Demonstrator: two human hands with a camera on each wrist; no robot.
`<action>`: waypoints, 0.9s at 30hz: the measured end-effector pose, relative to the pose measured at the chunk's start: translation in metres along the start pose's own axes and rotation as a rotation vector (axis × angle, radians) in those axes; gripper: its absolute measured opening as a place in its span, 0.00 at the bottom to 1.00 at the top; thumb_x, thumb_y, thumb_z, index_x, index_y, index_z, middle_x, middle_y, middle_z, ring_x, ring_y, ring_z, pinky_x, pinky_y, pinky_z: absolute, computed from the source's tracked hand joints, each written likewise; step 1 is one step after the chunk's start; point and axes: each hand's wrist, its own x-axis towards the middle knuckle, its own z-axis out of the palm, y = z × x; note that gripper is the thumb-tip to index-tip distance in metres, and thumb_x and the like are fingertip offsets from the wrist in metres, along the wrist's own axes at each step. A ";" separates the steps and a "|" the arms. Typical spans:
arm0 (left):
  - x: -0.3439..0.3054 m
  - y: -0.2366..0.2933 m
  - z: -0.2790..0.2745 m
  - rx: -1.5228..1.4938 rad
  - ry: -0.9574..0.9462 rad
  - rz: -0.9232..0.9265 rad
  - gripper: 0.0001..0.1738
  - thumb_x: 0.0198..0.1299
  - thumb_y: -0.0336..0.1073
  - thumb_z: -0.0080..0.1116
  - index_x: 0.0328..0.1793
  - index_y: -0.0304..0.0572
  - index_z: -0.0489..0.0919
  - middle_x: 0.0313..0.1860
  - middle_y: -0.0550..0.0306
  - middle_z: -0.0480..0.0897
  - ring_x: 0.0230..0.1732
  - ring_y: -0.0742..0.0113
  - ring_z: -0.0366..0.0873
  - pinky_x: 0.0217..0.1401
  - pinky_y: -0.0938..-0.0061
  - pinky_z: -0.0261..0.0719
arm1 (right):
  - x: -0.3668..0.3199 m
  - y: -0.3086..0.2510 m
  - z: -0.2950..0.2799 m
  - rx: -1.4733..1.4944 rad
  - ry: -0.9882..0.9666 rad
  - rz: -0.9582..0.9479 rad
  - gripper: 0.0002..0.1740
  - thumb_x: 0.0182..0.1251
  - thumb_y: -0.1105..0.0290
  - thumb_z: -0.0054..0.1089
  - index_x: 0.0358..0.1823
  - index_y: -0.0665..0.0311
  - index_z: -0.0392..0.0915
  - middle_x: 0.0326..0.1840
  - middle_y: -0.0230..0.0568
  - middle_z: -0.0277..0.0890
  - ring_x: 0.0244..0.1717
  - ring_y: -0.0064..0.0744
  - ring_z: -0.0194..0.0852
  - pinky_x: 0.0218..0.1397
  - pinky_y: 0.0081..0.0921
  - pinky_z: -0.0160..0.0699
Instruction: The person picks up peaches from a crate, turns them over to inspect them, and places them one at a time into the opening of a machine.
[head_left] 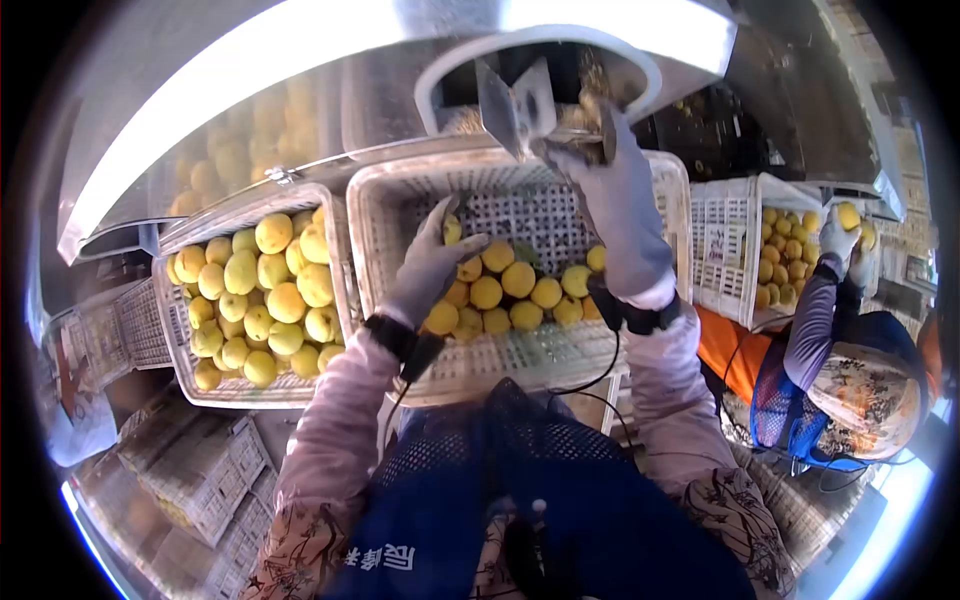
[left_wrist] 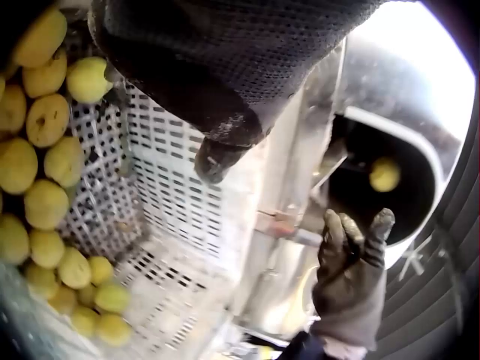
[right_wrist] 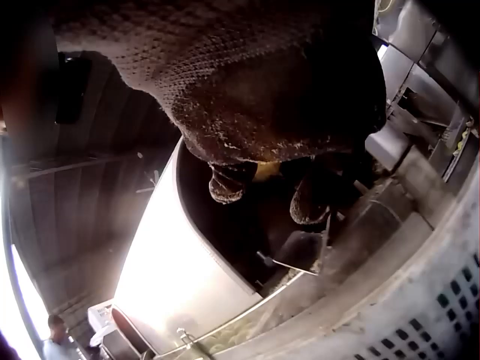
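In the head view, the gloved left hand (head_left: 428,268) reaches over the left part of a white crate (head_left: 652,215), its fingers and thumb around a yellow-green fruit (head_left: 452,229). The left wrist view shows its dark glove above the crate and hides that fruit. The gloved right hand (head_left: 622,195) is up at a round white-rimmed opening (head_left: 428,92) behind the crate, beside metal plates (head_left: 520,105). In the left wrist view, the right hand (left_wrist: 351,277) has its fingers apart, with a yellow fruit (left_wrist: 385,174) beyond the fingertips against the dark opening.
Yellow fruits (head_left: 518,280) lie in the front half of the middle crate. A fuller crate (head_left: 250,395) stands at left. At right, another person (head_left: 830,380) handles fruit over another crate (head_left: 722,250). A metal machine edge runs behind the crates.
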 end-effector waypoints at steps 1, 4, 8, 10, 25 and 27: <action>0.020 -0.014 -0.009 0.733 0.059 0.108 0.54 0.55 0.42 0.79 0.87 0.53 0.61 0.80 0.34 0.63 0.80 0.45 0.64 0.83 0.66 0.63 | -0.020 0.034 -0.014 -0.015 -0.081 -0.002 0.38 0.62 0.62 0.79 0.68 0.73 0.71 0.56 0.56 0.83 0.56 0.49 0.83 0.61 0.41 0.81; 0.068 -0.064 -0.010 1.133 0.033 -0.025 0.58 0.48 0.54 0.82 0.86 0.61 0.64 0.84 0.39 0.60 0.84 0.43 0.58 0.85 0.51 0.59 | -0.055 0.116 -0.055 -0.394 -0.184 0.245 0.40 0.62 0.63 0.78 0.73 0.70 0.69 0.58 0.55 0.83 0.60 0.48 0.82 0.63 0.39 0.81; 0.095 -0.084 0.010 1.748 -0.114 0.024 0.58 0.41 0.59 0.83 0.83 0.69 0.68 0.86 0.44 0.59 0.87 0.40 0.50 0.83 0.34 0.52 | -0.068 0.225 -0.065 -0.707 -0.261 0.246 0.43 0.60 0.60 0.79 0.72 0.72 0.68 0.60 0.65 0.83 0.62 0.56 0.83 0.65 0.44 0.80; 0.095 -0.091 0.017 1.948 -0.278 0.071 0.48 0.48 0.56 0.78 0.79 0.71 0.72 0.81 0.46 0.65 0.84 0.41 0.55 0.82 0.34 0.53 | -0.057 0.252 -0.054 -1.038 -0.306 0.194 0.42 0.61 0.58 0.78 0.71 0.72 0.69 0.58 0.64 0.84 0.61 0.57 0.84 0.64 0.47 0.81; 0.100 -0.095 0.112 1.569 -0.449 0.075 0.33 0.61 0.45 0.65 0.73 0.52 0.75 0.69 0.42 0.74 0.72 0.41 0.73 0.73 0.51 0.74 | 0.006 0.340 -0.051 -0.718 -0.378 0.494 0.34 0.74 0.43 0.58 0.68 0.63 0.78 0.69 0.59 0.78 0.68 0.56 0.79 0.72 0.46 0.74; 0.110 -0.100 0.121 1.443 -0.410 0.020 0.41 0.60 0.47 0.69 0.80 0.55 0.69 0.73 0.39 0.71 0.71 0.38 0.75 0.73 0.51 0.75 | 0.007 0.343 -0.033 -0.657 -0.510 0.502 0.44 0.72 0.31 0.51 0.73 0.60 0.76 0.74 0.56 0.75 0.73 0.56 0.75 0.76 0.43 0.70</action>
